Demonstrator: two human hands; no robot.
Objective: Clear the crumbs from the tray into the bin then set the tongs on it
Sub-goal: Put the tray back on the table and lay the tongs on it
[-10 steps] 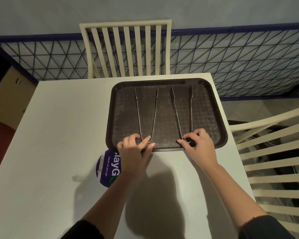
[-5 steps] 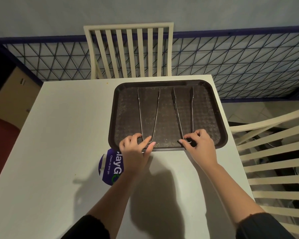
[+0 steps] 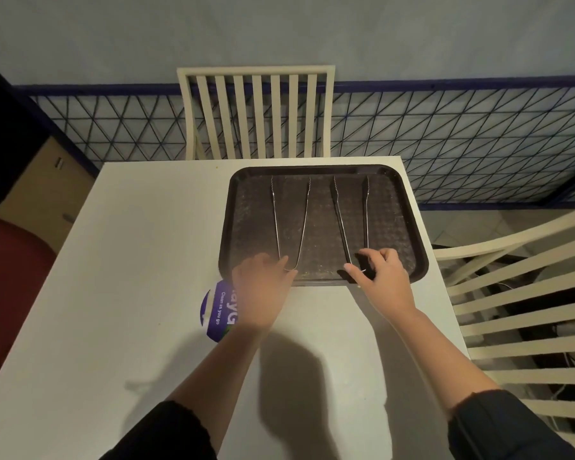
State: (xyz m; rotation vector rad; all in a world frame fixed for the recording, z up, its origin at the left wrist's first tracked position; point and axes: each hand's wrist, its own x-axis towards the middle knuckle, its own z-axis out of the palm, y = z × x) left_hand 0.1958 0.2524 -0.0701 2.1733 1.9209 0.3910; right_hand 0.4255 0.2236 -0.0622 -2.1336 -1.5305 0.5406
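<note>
A dark brown tray [image 3: 249,227] lies at the far right of the white table [image 3: 140,260]. Two metal tongs lie on it, tips pointing away from me: the left tongs [image 3: 302,224] and the right tongs [image 3: 366,214]. Small pale specks dot the tray near its front edge [image 3: 316,273]. My left hand [image 3: 263,290] is motion-blurred over the tray's front rim, just beside the left tongs' hinge end, holding nothing. My right hand [image 3: 379,277] hovers at the right tongs' hinge end with thumb and fingers spread apart.
A round purple sticker [image 3: 217,313] is on the table, partly under my left wrist. A cream slatted chair [image 3: 256,114] stands beyond the table and another [image 3: 518,293] at the right. A blue mesh railing [image 3: 462,144] runs behind. No bin is visible.
Both hands have come off the tongs' hinge ends. The left hand slides back toward me and blurs; the right hand's fingers have spread. Both tongs stay still on the tray.
</note>
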